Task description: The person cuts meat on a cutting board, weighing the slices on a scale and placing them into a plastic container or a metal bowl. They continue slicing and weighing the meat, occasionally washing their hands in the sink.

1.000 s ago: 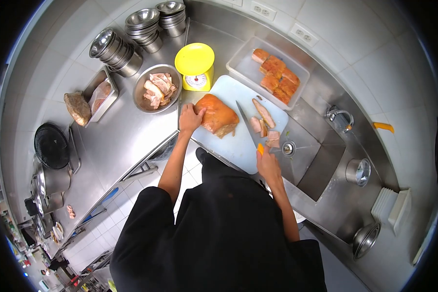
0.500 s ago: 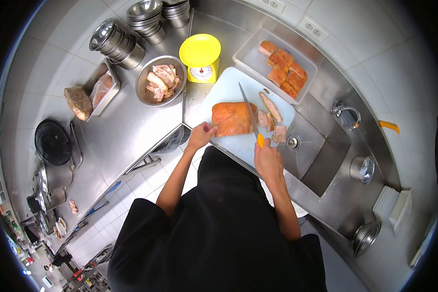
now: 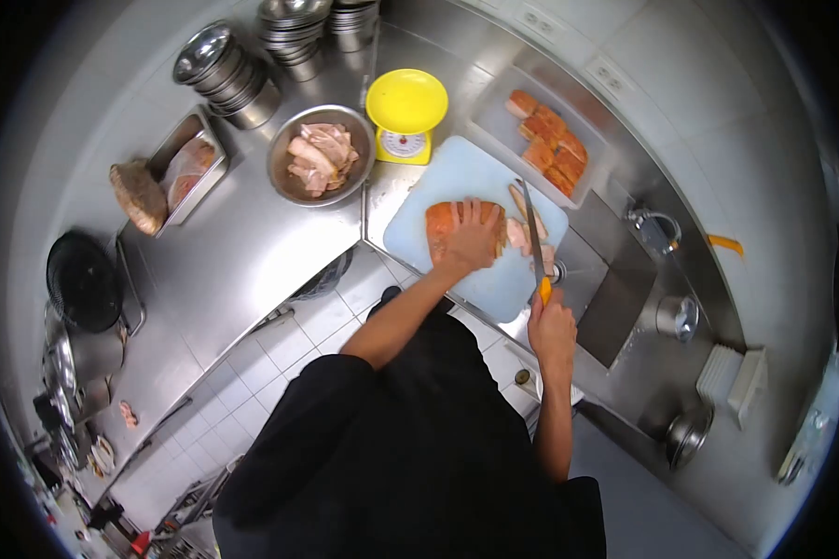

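Note:
On the pale blue cutting board (image 3: 494, 285) lies a large orange-brown slab of meat (image 3: 438, 231). My left hand (image 3: 473, 238) rests flat on top of the slab, fingers spread. My right hand (image 3: 552, 321) is wrapped round the orange handle of a long knife (image 3: 533, 228). The blade points away from me, to the right of the slab, over cut meat pieces (image 3: 516, 233) at the board's right side. Part of the slab is hidden under my left hand.
Behind the board are a yellow scale (image 3: 407, 101) and a plastic tub (image 3: 494, 126) holding browned meat chunks. Left of the scale sits a metal bowl (image 3: 275, 168) of sliced meat. A sink (image 3: 615, 312) is at right, stacked bowls (image 3: 224, 74) at back left.
My left hand has moved from the slab's lower left edge to its top. My right hand has shifted right and slightly down with the knife, away from the slab. The view has shifted.

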`<state>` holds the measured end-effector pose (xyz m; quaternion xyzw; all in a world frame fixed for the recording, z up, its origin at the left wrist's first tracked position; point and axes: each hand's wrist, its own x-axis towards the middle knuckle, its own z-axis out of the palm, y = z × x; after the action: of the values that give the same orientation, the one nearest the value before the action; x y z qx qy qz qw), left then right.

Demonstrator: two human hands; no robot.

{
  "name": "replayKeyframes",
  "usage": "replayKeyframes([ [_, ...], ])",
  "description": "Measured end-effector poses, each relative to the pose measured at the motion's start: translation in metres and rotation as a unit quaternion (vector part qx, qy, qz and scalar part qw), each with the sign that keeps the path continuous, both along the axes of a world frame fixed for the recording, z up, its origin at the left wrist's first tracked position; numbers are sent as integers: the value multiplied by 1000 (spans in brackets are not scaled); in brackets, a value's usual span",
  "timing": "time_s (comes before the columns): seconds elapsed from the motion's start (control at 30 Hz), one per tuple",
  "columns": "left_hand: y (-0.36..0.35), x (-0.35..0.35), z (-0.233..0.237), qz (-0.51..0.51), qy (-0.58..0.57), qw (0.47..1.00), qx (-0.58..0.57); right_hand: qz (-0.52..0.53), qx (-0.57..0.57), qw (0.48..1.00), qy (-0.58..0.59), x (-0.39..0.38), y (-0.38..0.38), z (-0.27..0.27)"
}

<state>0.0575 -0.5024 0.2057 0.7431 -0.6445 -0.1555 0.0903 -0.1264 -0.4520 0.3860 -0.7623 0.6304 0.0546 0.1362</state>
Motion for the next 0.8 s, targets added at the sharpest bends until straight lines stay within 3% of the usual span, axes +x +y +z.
replayKeyframes([
  [0.13, 7, 44, 26, -183, -13, 981, 66, -1, -11, 1000, 13, -15, 18, -10],
  [0.23, 6, 94, 25, -385, -28, 919, 79, 6, -10, 1000, 18, -20, 33, -14],
  [0.33, 13, 117, 9, -437, -132, 890, 4, -34, -2, 999, 5, -30, 50, -21],
  [0.37, 13, 115, 17, -427, -107, 896, 62, -52, 2, 999, 1, -35, 57, -22],
  [0.47, 10, 78, 66, -307, 146, 934, 111, -118, 1, 992, -48, -50, 76, -18],
  [0.5, 5, 62, 62, -302, 171, 938, 22, -132, -2, 990, -52, -55, 82, -18],
  [0.6, -42, 12, 41, -363, 93, 927, -17, -169, -4, 984, -56, -73, 92, -22],
  [0.7, -85, -27, -39, -425, -4, 900, -95, -204, 12, 978, -48, -86, 98, -22],
  [0.8, -94, -36, -57, -459, -80, 868, -172, -208, 9, 977, -53, -99, 101, -24],
])
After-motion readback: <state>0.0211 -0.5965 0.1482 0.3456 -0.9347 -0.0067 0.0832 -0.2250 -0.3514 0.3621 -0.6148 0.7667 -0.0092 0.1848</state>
